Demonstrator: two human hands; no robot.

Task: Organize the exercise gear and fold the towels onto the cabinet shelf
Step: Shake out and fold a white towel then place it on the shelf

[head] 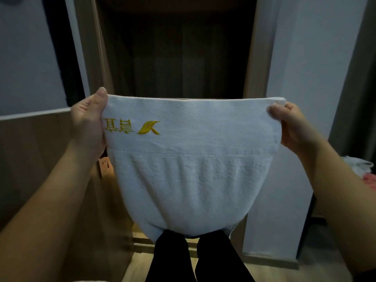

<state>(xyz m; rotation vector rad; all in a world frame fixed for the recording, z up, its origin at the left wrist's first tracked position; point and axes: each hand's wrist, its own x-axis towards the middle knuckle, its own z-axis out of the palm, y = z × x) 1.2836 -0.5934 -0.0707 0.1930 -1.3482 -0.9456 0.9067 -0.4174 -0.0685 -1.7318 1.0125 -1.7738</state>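
Note:
A white towel (191,169) with a yellow embroidered logo near its upper left hangs spread in front of me, its top edge stretched level at chest height. My left hand (87,121) grips the towel's upper left corner, thumb up along the edge. My right hand (293,125) pinches the upper right corner. The towel's lower end hangs down to my dark trouser legs (199,259). Behind the towel stands the open cabinet (179,58), its inside dark; no shelf shows clearly.
The cabinet's light wooden frame (256,58) rises on both sides of the opening. A low wooden panel (34,149) lies to the left, pale walls (315,58) either side. Crumpled white and red things (364,169) lie at the right edge. Wooden floor below.

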